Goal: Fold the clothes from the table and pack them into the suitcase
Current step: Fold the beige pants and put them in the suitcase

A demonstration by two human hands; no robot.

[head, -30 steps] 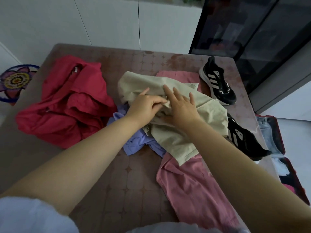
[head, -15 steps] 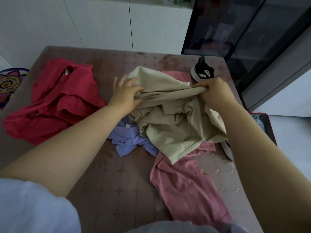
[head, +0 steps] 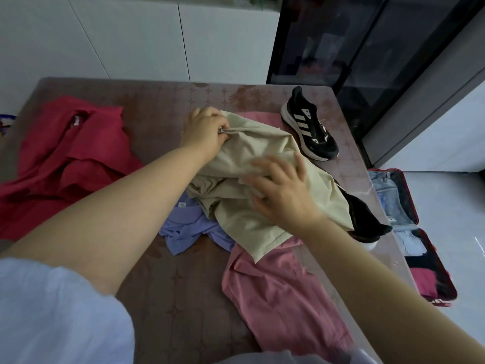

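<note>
Moved: right hand (head: pixel 283 193) has left the far edge of the beige garment (head: pixel 257 148) and now lies on its middle; left hand (head: pixel 207 130) has gone from flat to gripping.
Left grip: fingers curled tight round the garment's top edge.
Right grip: fingers spread, holding nothing, pressing the cloth; blurred.
Beige garment: crumpled on the table (head: pixel 162 106), over a lilac garment (head: pixel 189 227) and a pink garment (head: pixel 283 292).
Suitcase (head: pixel 409 195): open on the floor, right of the table.

black white-striped sneaker (head: pixel 309 127) on its sole — white cabinets (head: pixel 131 35) behind, dark glass cabinet (head: pixel 341 40) beside them
</note>
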